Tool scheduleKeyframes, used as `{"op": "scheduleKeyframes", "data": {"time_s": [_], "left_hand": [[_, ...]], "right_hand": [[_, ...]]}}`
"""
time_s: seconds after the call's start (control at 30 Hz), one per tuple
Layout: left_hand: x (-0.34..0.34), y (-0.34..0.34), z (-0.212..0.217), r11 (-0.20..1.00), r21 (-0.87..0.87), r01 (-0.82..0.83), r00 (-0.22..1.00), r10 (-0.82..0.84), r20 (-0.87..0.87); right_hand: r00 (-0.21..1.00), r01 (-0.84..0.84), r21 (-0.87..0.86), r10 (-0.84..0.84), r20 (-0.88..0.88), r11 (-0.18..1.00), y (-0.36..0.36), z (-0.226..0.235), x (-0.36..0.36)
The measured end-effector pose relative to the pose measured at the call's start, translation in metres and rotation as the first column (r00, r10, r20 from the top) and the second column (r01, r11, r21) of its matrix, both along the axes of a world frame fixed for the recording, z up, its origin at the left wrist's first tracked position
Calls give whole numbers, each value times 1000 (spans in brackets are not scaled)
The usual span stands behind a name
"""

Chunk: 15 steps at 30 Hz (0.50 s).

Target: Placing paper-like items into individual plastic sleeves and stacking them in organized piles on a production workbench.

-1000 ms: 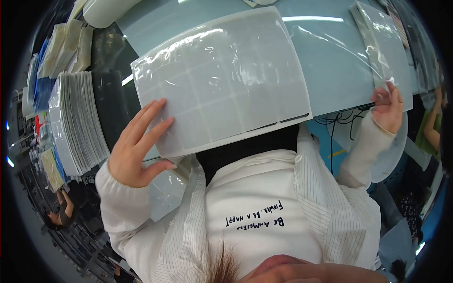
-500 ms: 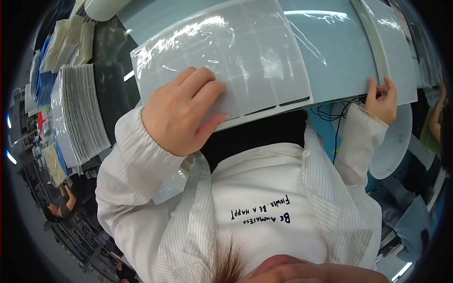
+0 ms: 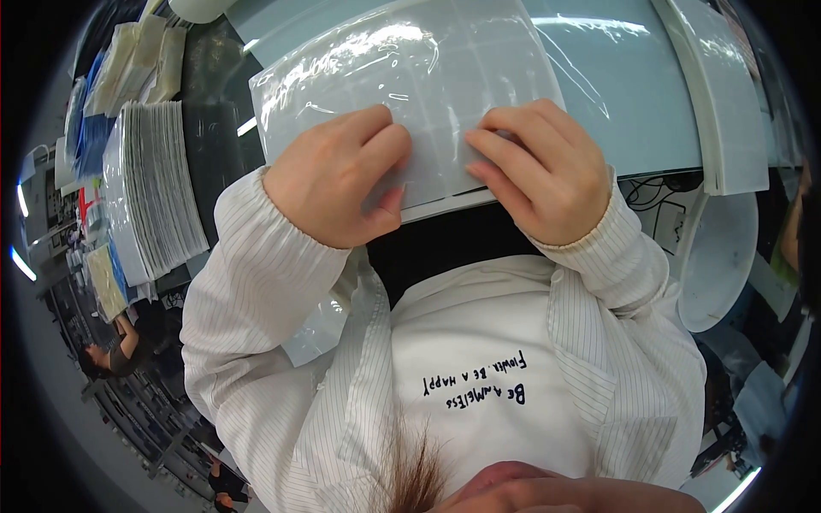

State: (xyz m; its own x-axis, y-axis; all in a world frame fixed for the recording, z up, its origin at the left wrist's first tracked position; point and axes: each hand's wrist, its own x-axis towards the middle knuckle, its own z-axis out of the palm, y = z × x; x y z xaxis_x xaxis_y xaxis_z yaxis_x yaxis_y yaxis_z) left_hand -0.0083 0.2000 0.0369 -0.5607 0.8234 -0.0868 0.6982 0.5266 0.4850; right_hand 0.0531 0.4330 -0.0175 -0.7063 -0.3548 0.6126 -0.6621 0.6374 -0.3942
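A glossy clear plastic sheet with faint grid lines [image 3: 410, 60] lies over a white board at the table's near edge. My left hand [image 3: 338, 175] rests on its near left part, fingers curled and thumb bent toward them. Opposite it, my right hand [image 3: 552, 171] is on the near right part, fingers curled with the thumb close to the fingertips. Both hands look closed in a pinch. What lies between the fingertips is too small or hidden to make out.
A thick stack of thin sheets [image 3: 154, 192] stands at the left, with plastic-wrapped bundles [image 3: 141, 64] beyond it. White flat pieces [image 3: 718, 103] lie along the table's right side. Below them is a white tub [image 3: 723, 265], with dark cables [image 3: 652, 188] close by.
My right hand has come left from the white pieces at the table's right onto the plastic sheet. My left hand stays on the sheet, its thumb shifted slightly upward.
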Motion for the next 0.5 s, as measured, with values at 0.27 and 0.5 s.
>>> {"op": "scheduleKeyframes", "data": {"time_s": [0.27,0.5], "left_hand": [[14,6,-3,951,-281,128,925,-217,-312],[-5,-27,10,995,-51,-88,876,53,-479]], "right_hand": [[984,-31,-74,43,170,997,4,-1,-2],[983,-25,-42,32,182,999,7,-1,-2]]}}
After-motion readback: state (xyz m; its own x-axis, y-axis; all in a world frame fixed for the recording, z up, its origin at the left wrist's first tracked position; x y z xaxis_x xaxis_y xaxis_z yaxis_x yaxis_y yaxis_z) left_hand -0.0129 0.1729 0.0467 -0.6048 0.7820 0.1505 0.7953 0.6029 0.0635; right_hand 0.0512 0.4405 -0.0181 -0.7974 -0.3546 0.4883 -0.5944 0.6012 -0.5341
